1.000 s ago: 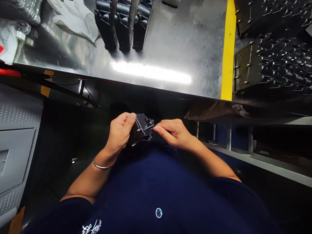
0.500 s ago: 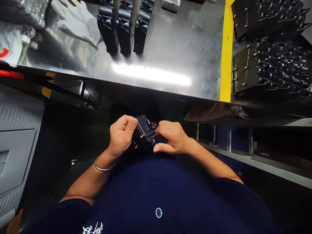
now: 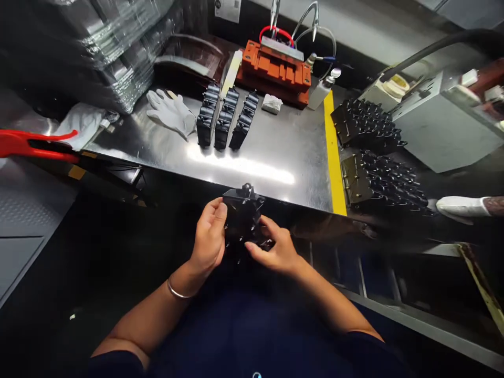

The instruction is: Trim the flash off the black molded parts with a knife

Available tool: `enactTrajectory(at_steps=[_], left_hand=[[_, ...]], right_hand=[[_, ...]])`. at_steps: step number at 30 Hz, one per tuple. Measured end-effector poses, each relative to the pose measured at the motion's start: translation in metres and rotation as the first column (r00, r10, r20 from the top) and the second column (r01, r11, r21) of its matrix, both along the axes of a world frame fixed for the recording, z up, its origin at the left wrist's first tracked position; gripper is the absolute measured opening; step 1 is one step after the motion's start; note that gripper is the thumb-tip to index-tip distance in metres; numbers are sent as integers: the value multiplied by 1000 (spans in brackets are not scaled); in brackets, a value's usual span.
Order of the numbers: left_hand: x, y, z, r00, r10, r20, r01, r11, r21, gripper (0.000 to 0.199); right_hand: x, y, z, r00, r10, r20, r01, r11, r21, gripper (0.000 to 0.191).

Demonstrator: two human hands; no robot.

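A black moulded plastic part (image 3: 241,218) with small knobs and pins is held up in front of my body, just off the bench's near edge. My left hand (image 3: 209,231) is closed on its left side, thumb on the near face. Around the right side curls my right hand (image 3: 277,247), its thumb lying over the part and its fingertips at the edge. On the bench stand several similar black parts (image 3: 223,123) in three rows.
A steel bench (image 3: 283,163) carries a white glove (image 3: 171,113), a white block (image 3: 272,103), an orange fixture (image 3: 277,68) and a bottle (image 3: 321,93). Beyond a yellow strip (image 3: 334,152) lie stacked black parts (image 3: 389,181). Another person's gloved hand (image 3: 460,206) is at the right. A red handle (image 3: 39,144) juts in from the left.
My view has lifted, showing more of the bench. The part is turned upright and raised towards the bench edge. Another person's gloved hand has come into view on the right.
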State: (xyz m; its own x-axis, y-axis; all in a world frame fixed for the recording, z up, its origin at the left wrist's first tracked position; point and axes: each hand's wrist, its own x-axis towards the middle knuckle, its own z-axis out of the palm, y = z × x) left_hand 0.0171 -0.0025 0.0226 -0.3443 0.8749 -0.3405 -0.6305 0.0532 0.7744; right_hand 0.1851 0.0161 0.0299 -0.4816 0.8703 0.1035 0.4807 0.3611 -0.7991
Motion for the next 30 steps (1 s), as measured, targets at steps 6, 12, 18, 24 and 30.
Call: enactTrajectory(at_steps=[6, 12, 18, 24, 30], left_hand=[[-24, -9, -14, 959, -197, -204, 180, 979, -99, 46], [-33, -13, -34, 926, -218, -309, 140, 957, -254, 52], [-29, -3, -44, 886, -256, -387, 116, 930, -349, 48], [-25, 18, -52, 868, -308, -390, 151, 911, -383, 46], [-14, 16, -38, 836, -376, -400, 247, 908, -338, 40]], right_hand=[[-13, 154, 67, 800, -413, 436, 389, 909, 147, 50], [-58, 273, 53, 798, -334, 502, 283, 943, 178, 46], [5, 324, 64, 716, -438, 544, 364, 899, 244, 47], [143, 369, 73, 261, -689, 676, 703, 615, 356, 63], [168, 372, 50, 226, -668, 709, 669, 635, 386, 61]])
